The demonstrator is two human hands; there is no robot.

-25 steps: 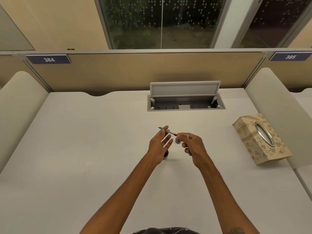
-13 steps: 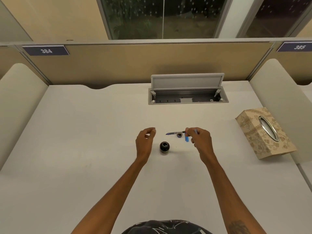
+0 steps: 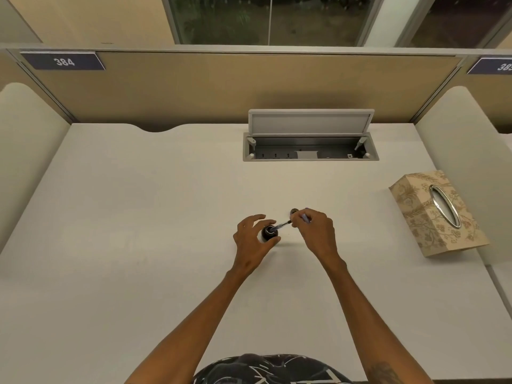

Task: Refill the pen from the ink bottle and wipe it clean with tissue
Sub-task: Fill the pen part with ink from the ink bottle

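At frame centre on the desk [image 3: 138, 217]: left hand [image 3: 250, 239] curled round the open ink bottle [image 3: 268, 232], right hand [image 3: 315, 231] pinching the pen [image 3: 282, 225], tip at the bottle's mouth. Just behind the right hand's fingers, a small cap [image 3: 293, 211]; well apart at right, tissue box [image 3: 437, 214]; beyond, an open cable tray [image 3: 310, 148].

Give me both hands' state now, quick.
Left hand: curled around the ink bottle, steadying it.
Right hand: closed on the pen, tip at the bottle's mouth.

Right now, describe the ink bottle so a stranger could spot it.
On the white desk, look below the open socket box. The ink bottle stands between the two hands: small, round, black, open-mouthed, with the pen tip at it.
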